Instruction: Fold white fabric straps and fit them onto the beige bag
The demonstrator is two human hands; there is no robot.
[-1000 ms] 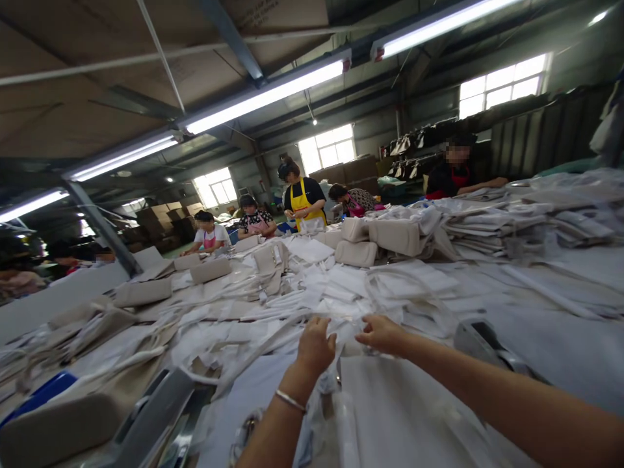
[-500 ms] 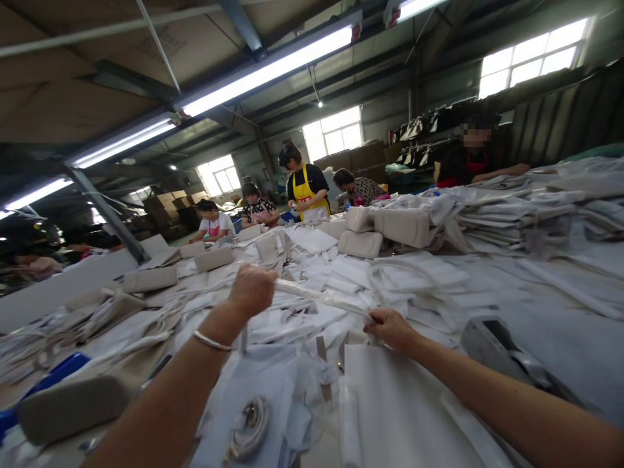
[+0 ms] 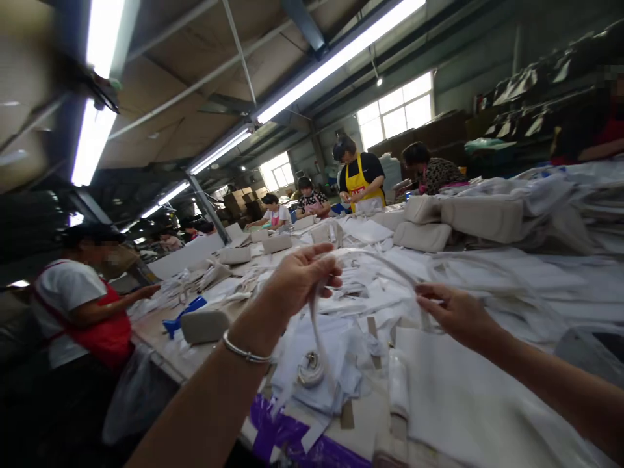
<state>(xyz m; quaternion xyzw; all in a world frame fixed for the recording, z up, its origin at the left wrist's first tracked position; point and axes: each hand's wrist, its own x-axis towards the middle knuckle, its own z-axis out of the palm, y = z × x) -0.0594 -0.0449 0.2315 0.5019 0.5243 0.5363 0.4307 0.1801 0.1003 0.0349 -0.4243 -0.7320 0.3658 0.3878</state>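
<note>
My left hand [image 3: 299, 278], with a silver bracelet on its wrist, is raised above the table and pinches a white strap [image 3: 375, 261]. The strap arcs over to my right hand [image 3: 455, 313], which grips its other end. One end hangs down from my left hand to a metal buckle [image 3: 309, 372] resting on white cloth pieces. A large flat white fabric panel [image 3: 453, 396] lies under my right forearm.
The long table [image 3: 160, 338] is heaped with white cloth pieces and beige padded cushions [image 3: 480, 218]. A person in a red apron [image 3: 82, 305] stands close at the left. Other workers stand at the far end. A blue tool [image 3: 182, 315] lies near the left edge.
My left hand has lifted and pulled the strap up off the pile, and the right hand rose with its end. The view swung left, bringing in the person in the red apron.
</note>
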